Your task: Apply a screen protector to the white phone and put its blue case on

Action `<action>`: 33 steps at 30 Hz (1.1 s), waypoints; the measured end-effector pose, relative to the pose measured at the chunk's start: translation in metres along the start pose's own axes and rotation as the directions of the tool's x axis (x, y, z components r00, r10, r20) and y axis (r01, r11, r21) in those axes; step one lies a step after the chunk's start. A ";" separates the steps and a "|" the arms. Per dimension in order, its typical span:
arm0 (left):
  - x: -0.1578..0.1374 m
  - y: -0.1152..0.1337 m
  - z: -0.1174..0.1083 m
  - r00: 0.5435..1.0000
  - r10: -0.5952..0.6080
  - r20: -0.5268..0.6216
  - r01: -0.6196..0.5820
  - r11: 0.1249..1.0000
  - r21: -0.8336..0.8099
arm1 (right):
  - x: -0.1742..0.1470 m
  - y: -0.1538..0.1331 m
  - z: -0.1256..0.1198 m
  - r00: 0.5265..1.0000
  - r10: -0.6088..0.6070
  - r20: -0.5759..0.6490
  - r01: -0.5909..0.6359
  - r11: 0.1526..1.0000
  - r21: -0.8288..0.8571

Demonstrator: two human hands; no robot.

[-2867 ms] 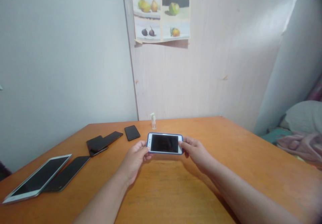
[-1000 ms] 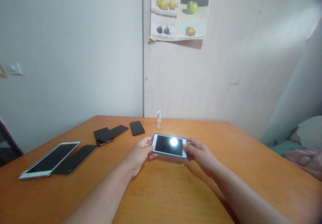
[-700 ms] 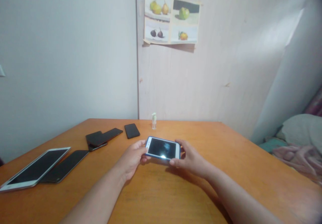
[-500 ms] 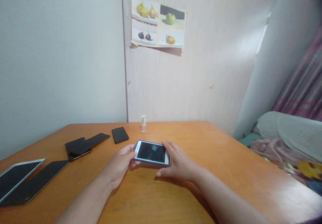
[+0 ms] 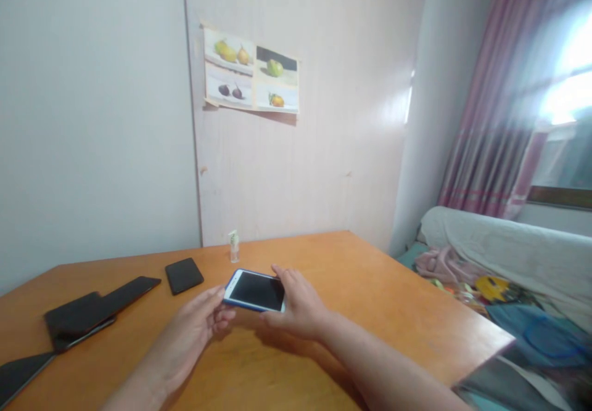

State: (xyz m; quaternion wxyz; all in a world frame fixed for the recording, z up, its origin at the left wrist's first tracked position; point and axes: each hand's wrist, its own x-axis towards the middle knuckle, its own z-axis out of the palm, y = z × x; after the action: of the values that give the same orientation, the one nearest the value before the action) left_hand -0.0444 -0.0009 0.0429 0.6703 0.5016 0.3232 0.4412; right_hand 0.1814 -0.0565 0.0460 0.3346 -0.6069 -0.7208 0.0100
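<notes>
A white-faced smartphone [image 5: 257,290] in a blue case is held just above the wooden table, screen up and dark. My right hand [image 5: 298,303] grips its right end, fingers along the far edge and thumb at the near edge. At the left end, my left hand [image 5: 203,315] has its thumb against the corner, with curled fingers partly hidden below. Beyond the phone stands a small clear pump bottle [image 5: 234,249]. To the left of it lies a black flat device [image 5: 184,275].
On the left of the table [image 5: 370,294] lie overlapping dark phones or tablets [image 5: 92,315], and another dark device [image 5: 21,374] is cut off by the frame. A fruit picture [image 5: 252,75] hangs on the wall. Cloths and other items [image 5: 490,288] lie beyond the table's right edge.
The view has turned right, so the table items sit further left and the window shows. My right hand has closed its thumb onto the phone's near edge; my left fingers have loosened somewhat.
</notes>
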 end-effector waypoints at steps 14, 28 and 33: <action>0.005 -0.038 0.008 0.959 0.160 0.233 -0.282 0.574 0.769 | 0.018 0.134 -0.041 0.866 0.446 -0.225 -0.466 0.884 -0.041; 0.008 -0.038 0.006 0.956 0.137 0.261 -0.295 0.444 0.846 | 0.025 0.230 -0.066 0.682 0.646 -0.343 -0.719 0.676 -0.158; 0.007 -0.036 0.006 0.956 0.120 0.269 -0.295 0.427 0.855 | 0.032 0.248 -0.071 0.616 0.696 -0.370 -0.783 0.592 -0.191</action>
State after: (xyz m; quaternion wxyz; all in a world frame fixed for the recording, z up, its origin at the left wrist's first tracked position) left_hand -0.0271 -0.0008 0.0103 0.2750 0.8475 0.3833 0.2432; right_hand 0.4305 0.0095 0.0120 0.2814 -0.8957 -0.3405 -0.0516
